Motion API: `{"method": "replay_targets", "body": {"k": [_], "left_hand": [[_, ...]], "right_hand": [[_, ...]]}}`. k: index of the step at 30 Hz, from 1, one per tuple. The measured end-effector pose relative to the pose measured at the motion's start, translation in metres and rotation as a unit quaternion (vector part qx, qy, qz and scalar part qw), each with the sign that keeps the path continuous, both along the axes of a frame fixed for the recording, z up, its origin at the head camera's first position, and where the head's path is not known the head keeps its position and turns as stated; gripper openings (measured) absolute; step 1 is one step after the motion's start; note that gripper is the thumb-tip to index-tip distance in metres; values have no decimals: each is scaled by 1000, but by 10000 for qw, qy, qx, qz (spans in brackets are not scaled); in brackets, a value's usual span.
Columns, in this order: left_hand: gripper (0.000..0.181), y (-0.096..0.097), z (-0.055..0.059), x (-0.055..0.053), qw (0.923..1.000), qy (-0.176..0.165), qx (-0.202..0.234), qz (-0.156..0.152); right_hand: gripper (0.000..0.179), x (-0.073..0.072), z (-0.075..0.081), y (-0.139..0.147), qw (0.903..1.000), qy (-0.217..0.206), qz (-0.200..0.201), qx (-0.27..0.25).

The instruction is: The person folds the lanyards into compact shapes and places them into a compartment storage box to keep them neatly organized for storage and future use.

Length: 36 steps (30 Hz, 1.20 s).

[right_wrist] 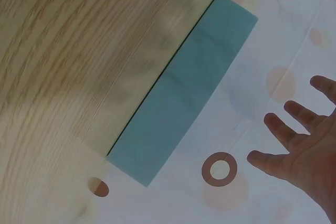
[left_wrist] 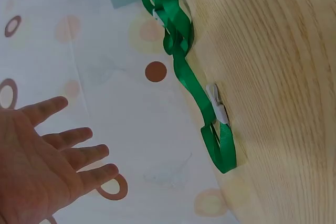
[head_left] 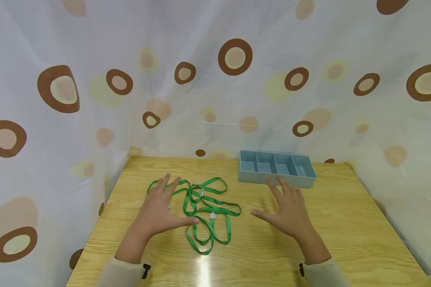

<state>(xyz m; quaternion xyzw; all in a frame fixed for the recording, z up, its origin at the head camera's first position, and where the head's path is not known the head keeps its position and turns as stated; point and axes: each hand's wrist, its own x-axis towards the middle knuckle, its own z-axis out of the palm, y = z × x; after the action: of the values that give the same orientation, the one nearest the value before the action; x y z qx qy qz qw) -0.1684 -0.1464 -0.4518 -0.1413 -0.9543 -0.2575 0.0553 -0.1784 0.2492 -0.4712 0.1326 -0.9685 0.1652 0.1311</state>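
Note:
Green lanyards [head_left: 215,209] with white plastic clips lie loosely tangled on the wooden table, left of the middle. My left hand [head_left: 158,211] is held over their left side with fingers spread, and it hides part of the straps. In the left wrist view a white clip [left_wrist: 218,103] shows at one end of a green strap [left_wrist: 191,82]; the left hand [left_wrist: 47,166] there holds nothing. Spread fingers also show on my right hand [head_left: 289,209], which is in front of a blue-grey box [head_left: 276,179]. The right hand [right_wrist: 310,156] holds nothing either.
The box has several compartments in a row and stands near the table's back edge, right of the middle. Behind and beside the wooden table [head_left: 344,223] hangs a white curtain [head_left: 215,99] with brown ring patterns.

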Motion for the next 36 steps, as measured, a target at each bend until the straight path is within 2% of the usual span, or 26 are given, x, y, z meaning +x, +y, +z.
{"method": "replay_targets", "body": {"k": [11, 21, 26, 36], "left_hand": [[115, 15, -7, -4, 9997, 101, 224, -92], [102, 24, -22, -5, 9985, 124, 497, -201], [90, 29, -27, -4, 9976, 135, 611, -301], [54, 37, -35, -2, 9931, -179, 966, -642]], "right_hand": [[100, -1, 0, -6, 9997, 209, 139, -78], [94, 1, -5, -10, 9994, 253, 198, -100], [93, 2, -6, -10, 9996, 170, 137, -175], [95, 7, -4, -12, 9999, 66, 53, -131]]}}
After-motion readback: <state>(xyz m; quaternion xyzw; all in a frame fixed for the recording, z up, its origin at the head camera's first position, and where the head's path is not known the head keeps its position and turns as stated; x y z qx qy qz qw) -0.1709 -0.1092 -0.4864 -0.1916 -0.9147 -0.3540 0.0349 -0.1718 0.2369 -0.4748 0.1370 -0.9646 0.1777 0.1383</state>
